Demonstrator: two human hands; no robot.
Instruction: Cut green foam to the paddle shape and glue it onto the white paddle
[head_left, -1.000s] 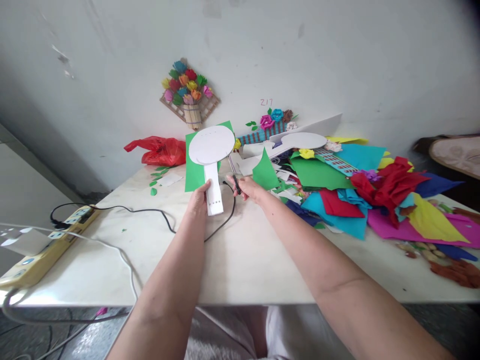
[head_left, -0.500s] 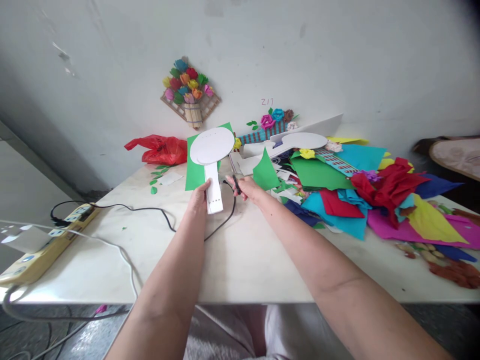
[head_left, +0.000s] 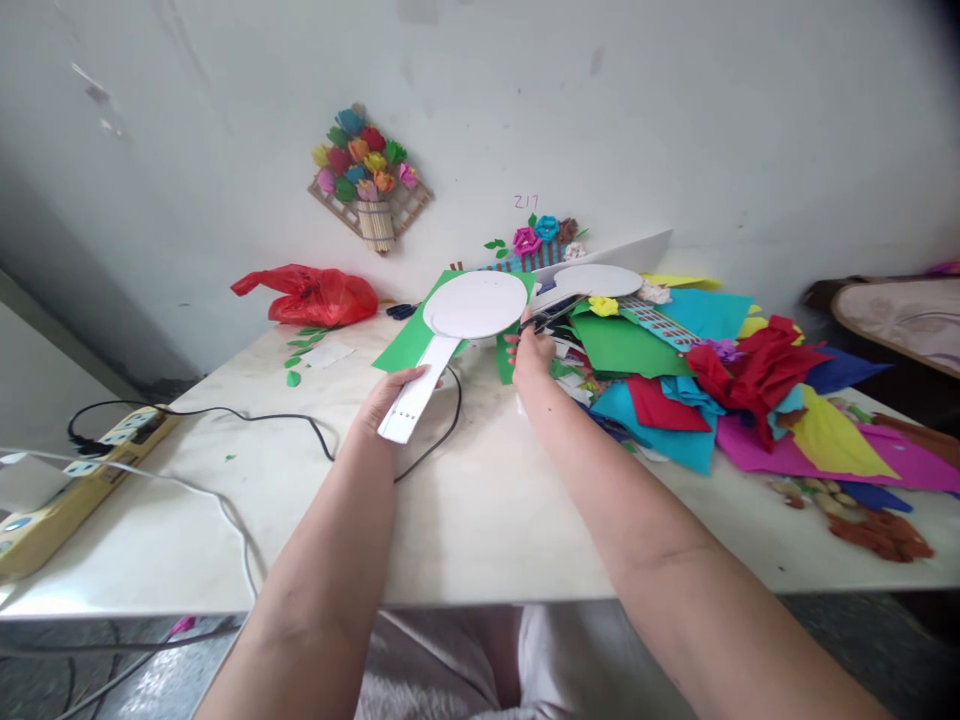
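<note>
My left hand [head_left: 384, 398] is closed around the handle of a white paddle-shaped card cutout [head_left: 475, 305], tilted so its round head points up and right. Behind the card lies a green paper sheet [head_left: 405, 345], showing past the round edge on both sides. My right hand [head_left: 532, 355] is closed on dark-handled scissors [head_left: 553, 316] beside the round head's right edge. The scissor blades point up and right, away from the card. Another bit of green paper [head_left: 505, 362] shows just left of my right hand; whether it is joined to the sheet I cannot tell.
Coloured paper [head_left: 645, 345] and crumpled red crepe [head_left: 757, 370] pile up on the right. A red plastic bag [head_left: 322, 296] and small green paper leaves [head_left: 293, 378] are at the left. A power strip [head_left: 124, 450] and black cable [head_left: 247, 412] occupy the left side.
The white card and green sheet have turned clockwise, with the round head moving right. My right hand has gone up and right with the scissors to the card's right edge.
</note>
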